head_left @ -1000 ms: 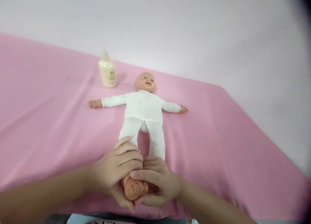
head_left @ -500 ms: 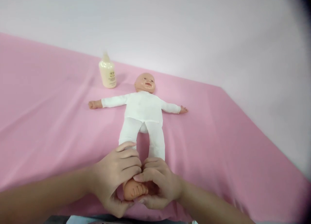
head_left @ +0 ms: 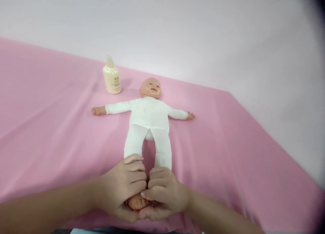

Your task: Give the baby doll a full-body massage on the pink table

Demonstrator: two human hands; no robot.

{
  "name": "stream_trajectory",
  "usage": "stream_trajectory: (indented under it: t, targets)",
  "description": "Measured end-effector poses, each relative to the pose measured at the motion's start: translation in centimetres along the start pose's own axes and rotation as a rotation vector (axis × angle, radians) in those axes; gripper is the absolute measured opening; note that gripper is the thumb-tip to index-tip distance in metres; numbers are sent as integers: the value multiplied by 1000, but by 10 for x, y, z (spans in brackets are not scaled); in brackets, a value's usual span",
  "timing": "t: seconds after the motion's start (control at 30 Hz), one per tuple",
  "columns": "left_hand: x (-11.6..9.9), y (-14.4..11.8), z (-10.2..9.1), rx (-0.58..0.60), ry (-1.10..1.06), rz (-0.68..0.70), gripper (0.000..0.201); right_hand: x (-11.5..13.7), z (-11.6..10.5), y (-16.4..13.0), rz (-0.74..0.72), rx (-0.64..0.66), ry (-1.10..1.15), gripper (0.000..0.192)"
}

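A: Status on the hands?

B: Both wrapped around one foot (head_left: 137, 203) of the doll (head_left: 148, 117), at the near edge of the counter (head_left: 241, 152). Left hand (head_left: 122, 190) cups it from the left with fingers curled over the top; right hand (head_left: 164, 193) closes in from the right, fingertips meeting the left's. Only the toes show between the palms.

A: Doll position?

B: Flat on its back on the pink cloth, arms spread, head toward the far edge, feet toward the person. My read is that this layout puts the feet within easy reach.

A: Anything else out?

B: Cream bottle (head_left: 111, 79), upright near the far edge, just left of the doll's head, well apart from both hands.

A: Blind spots?

B: The second foot is hidden under the right hand. Bottle label too small to read. Forearms cut off at the bottom of the frame.
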State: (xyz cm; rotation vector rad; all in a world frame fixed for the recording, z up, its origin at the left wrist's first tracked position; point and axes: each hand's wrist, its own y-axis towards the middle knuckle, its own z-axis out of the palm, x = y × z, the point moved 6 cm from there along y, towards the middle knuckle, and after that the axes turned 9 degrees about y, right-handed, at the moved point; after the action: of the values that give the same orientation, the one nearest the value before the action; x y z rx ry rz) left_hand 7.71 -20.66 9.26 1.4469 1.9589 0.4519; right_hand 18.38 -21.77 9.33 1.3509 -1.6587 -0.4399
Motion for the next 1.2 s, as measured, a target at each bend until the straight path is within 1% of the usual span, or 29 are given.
stream_trajectory:
  t: [0.1,0.27,0.33,0.47,0.6,0.7,0.9,0.97,1.07,1.13,1.2]
  targets:
    - [1,-1,2,26,8,11,29,2,-2,4,-7,-2,-17,32]
    - [-2,2,-3,14,4,28,21,5,-3,6,-14,56,-59,37]
    - [-3,3,-4,17,-5,24,17,6,-5,6,-5,48,-67,33]
    - [-5,3,-4,-3,-13,9,11,4,-7,3,25,-22,-3,18]
    - [-6,4,-6,-8,-67,27,10,2,-7,2,29,-46,51,19]
    - [-5,4,-10,-7,-88,30,15,-3,-6,0,57,-45,88,22]
    - [-3,-1,-12,-9,-130,57,38,-14,3,-14,167,76,78,29]
    - [-3,-1,-11,-13,-139,69,43,-16,3,-15,197,78,80,33]
    - [-4,0,-12,-9,-116,79,46,-16,2,-13,185,67,83,40]
    - [-6,1,-13,-11,-95,92,49,-15,5,-12,169,112,45,45]
    - [-7,3,-15,-18,-89,102,50,-17,11,-13,188,194,-12,49]
